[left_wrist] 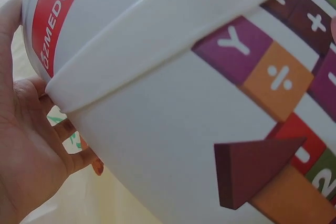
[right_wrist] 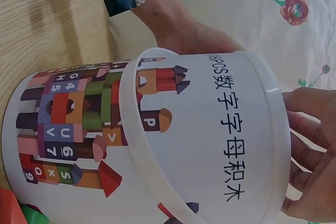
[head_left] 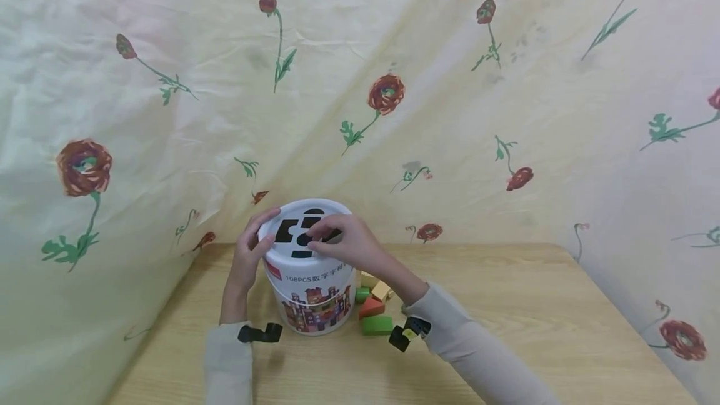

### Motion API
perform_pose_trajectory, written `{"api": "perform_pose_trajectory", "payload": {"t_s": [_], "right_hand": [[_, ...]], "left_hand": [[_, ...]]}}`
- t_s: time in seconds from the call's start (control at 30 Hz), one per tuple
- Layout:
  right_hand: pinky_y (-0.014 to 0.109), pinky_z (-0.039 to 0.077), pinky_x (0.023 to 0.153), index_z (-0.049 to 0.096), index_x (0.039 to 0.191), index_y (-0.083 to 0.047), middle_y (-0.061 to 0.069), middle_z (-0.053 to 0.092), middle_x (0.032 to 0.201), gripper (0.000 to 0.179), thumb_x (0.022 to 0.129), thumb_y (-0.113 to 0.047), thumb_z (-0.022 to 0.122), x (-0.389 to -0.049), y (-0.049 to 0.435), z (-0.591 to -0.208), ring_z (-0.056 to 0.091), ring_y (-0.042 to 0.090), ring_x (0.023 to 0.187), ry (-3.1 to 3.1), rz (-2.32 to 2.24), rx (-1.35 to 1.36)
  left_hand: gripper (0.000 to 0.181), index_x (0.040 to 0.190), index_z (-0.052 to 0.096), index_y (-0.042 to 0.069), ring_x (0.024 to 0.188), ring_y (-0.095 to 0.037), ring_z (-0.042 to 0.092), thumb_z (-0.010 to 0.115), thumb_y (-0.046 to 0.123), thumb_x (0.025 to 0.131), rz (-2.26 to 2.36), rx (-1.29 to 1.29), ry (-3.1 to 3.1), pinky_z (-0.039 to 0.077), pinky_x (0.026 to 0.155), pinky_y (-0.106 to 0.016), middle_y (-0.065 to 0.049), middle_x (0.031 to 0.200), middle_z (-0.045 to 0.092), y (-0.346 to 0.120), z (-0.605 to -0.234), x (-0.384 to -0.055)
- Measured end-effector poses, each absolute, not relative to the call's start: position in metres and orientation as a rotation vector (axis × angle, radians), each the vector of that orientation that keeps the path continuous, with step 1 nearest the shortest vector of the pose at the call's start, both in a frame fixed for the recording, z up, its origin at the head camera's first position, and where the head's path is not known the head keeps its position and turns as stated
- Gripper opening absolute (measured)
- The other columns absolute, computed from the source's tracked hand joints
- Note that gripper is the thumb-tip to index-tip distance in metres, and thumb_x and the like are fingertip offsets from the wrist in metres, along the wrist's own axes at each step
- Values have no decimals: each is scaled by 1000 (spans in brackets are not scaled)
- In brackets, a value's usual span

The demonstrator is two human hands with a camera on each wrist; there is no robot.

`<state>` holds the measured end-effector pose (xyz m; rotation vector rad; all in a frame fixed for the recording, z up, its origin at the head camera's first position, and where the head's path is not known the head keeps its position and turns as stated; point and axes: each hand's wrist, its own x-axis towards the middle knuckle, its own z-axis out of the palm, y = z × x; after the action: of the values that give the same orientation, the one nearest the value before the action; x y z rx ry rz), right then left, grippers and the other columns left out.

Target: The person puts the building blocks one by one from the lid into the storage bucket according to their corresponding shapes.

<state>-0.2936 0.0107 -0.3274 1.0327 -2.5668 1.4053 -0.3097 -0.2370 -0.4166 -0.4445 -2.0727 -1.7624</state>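
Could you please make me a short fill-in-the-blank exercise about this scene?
1. The number printed before "PCS" on the white cylindrical bucket is ____.
2. In the head view, the bucket's left side is held by the ____ hand of the person.
3. In that view, the green rectangular block lies to the ____ of the bucket.

Missing words: 108; left; right.

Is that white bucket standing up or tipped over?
Upright: in the head view, the white bucket sits base-down on the wooden table, its top with black shapes facing up.
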Motion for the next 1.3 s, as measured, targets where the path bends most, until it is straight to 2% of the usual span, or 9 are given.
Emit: {"api": "perform_pose_trajectory", "payload": {"t_s": [0.2, 0.33, 0.47, 0.57, 0.7, 0.97, 1.3], "right_hand": [[42, 56, 98, 77, 110, -9, 4, 75, 109, 21, 89, -15, 77, -298, 17, -325, 67, 20, 108, -2551, 1409, 998], [49, 48, 107, 76, 112, -9, 3, 74, 112, 23, 90, -16, 77, -304, 27, -325, 64, 22, 114, -2539, 1448, 950], [55, 43, 111, 76, 116, -11, 3, 72, 119, 26, 91, -19, 76, -310, 41, -329, 60, 25, 122, -2527, 1476, 905], [55, 43, 111, 75, 117, -13, 2, 72, 122, 26, 92, -22, 74, -313, 52, -335, 60, 24, 124, -2519, 1448, 888], [54, 46, 106, 74, 119, -14, 2, 72, 122, 27, 94, -25, 72, -319, 66, -345, 62, 23, 119, -2500, 1421, 867], [55, 51, 99, 71, 123, -7, 12, 72, 122, 31, 95, -19, 71, -326, 91, -365, 66, 29, 112, -2485, 1393, 857], [52, 51, 97, 73, 119, -10, 10, 73, 119, 26, 93, -18, 72, -326, 115, -401, 65, 25, 109, -2651, 1333, 796]], "left_hand": [[49, 147, 54, 14, 135, -17, 45, 52, 21, 99, -1757, -446, -2075, 43, 103, -18, -4, 152, 46, -238, -417, -310], [49, 147, 54, 14, 135, -16, 44, 52, 21, 99, -1755, -436, -2081, 42, 104, -19, -3, 153, 45, -239, -417, -311], [49, 147, 53, 13, 135, -16, 44, 51, 22, 99, -1747, -422, -2095, 42, 104, -19, -5, 153, 45, -240, -416, -310], [49, 147, 54, 14, 135, -17, 44, 52, 23, 99, -1750, -415, -2097, 43, 103, -19, -4, 153, 45, -239, -416, -311], [49, 147, 54, 15, 134, -20, 44, 52, 24, 98, -1750, -412, -2098, 44, 101, -19, -4, 152, 46, -239, -416, -311], [49, 147, 54, 16, 134, -21, 43, 51, 26, 99, -1740, -394, -2119, 45, 99, -16, -5, 153, 45, -238, -417, -311], [49, 147, 54, 16, 135, -21, 43, 52, 26, 99, -1763, -396, -2112, 45, 99, -16, -4, 153, 45, -237, -415, -309]]}}
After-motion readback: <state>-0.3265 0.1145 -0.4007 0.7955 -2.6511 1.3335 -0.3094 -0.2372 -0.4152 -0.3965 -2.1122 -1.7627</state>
